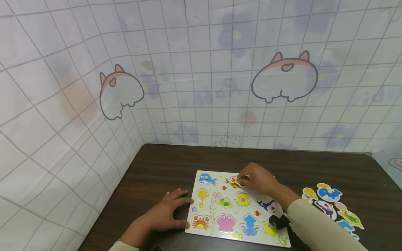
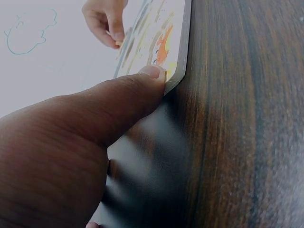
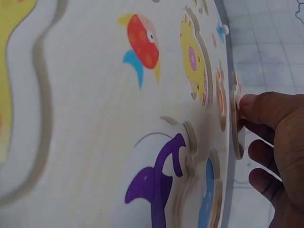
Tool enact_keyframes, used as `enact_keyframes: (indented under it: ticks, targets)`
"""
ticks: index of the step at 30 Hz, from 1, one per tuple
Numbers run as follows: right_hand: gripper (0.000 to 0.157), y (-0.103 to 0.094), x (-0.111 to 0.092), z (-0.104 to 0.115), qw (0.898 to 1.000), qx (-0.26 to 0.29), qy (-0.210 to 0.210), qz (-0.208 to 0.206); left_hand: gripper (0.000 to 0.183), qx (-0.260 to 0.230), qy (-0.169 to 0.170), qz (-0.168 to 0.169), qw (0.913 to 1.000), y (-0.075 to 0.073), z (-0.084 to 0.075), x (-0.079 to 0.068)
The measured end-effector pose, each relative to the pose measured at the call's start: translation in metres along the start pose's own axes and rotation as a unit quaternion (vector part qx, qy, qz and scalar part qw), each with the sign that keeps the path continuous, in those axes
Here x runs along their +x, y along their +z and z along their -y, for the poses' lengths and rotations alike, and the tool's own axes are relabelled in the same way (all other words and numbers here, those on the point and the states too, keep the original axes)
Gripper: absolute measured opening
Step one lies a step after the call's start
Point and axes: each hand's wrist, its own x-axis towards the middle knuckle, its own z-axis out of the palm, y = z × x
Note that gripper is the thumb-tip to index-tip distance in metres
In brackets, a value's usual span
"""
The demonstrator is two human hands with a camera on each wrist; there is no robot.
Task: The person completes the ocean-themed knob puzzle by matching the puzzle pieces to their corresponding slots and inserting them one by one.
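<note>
In the head view a pale wooden peg puzzle board (image 1: 236,212) printed with sea animals lies on the table. My right hand (image 1: 259,179) pinches a fish puzzle piece (image 3: 237,118) between thumb and fingers, over the fish picture in the board's top row. The right wrist view shows that piece edge-on, slightly off the board. A blue whale piece (image 1: 206,178) with a peg sits in the top left recess. My left hand (image 1: 166,211) rests at the board's left side, fingers spread on the table. Its thumb (image 2: 137,90) touches the near left corner.
To the right of the board lie several loose pieces: a blue whale (image 1: 329,193), a turtle (image 1: 349,215), a purple-and-white piece (image 1: 326,209), a yellow one (image 1: 309,194) and another blue one (image 1: 346,226). A patterned cloth (image 1: 201,115) hangs behind the dark table (image 1: 150,174).
</note>
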Motion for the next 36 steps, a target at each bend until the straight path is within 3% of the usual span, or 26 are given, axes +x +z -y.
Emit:
enact_keyframes:
  ticks: [23, 36]
  targets:
    - [0.005, 0.015, 0.016, 0.012, 0.998, 0.011, 0.048, 0.027, 0.071, 0.010, -0.004, -0.005, 0.9999, 0.001, 0.000, 0.000]
    - [0.005, 0.018, 0.018, 0.014, 0.999, 0.011, 0.040, 0.029, 0.071, 0.007, -0.004, -0.005, 1.0000, 0.002, 0.003, 0.000]
